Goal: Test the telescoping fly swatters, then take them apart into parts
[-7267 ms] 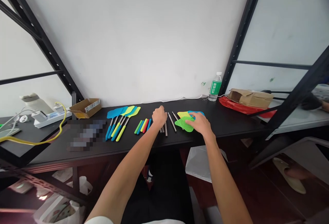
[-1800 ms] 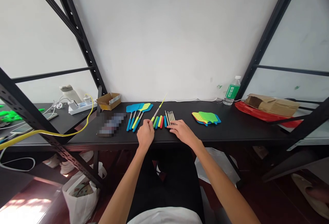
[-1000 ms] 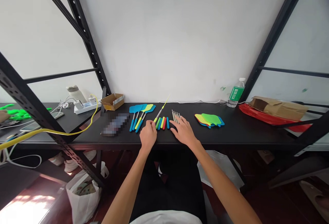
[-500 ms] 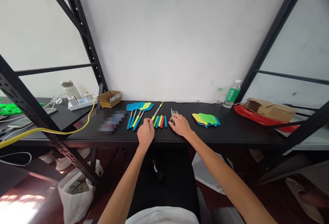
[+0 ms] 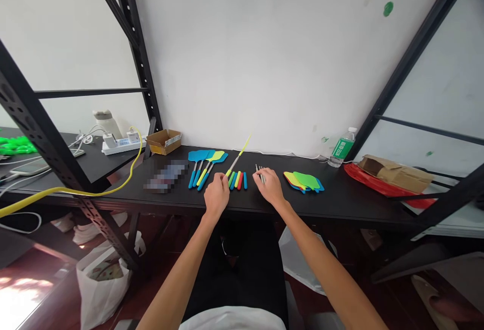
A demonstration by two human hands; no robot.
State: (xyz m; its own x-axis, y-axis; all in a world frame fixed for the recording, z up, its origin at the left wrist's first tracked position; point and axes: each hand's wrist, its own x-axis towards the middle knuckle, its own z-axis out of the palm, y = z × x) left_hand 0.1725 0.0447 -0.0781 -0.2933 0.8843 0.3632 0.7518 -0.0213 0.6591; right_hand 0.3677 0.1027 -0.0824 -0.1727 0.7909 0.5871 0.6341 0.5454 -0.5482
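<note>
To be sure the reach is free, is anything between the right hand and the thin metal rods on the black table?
Nothing visible stands in the way: the right hand is at the thin metal rods, with its fingers over their near ends. The row of blue, green, yellow and red handles lies left of them, not between.

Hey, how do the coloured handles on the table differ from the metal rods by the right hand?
The coloured handles are bright green, yellow, red and blue, while the metal rods are bare silver. The handles look thicker than the slim rods. The right hand is at the rods, not the handles, which lie to the rods' left. Both sit in small side-by-side rows on the black table top.
</note>
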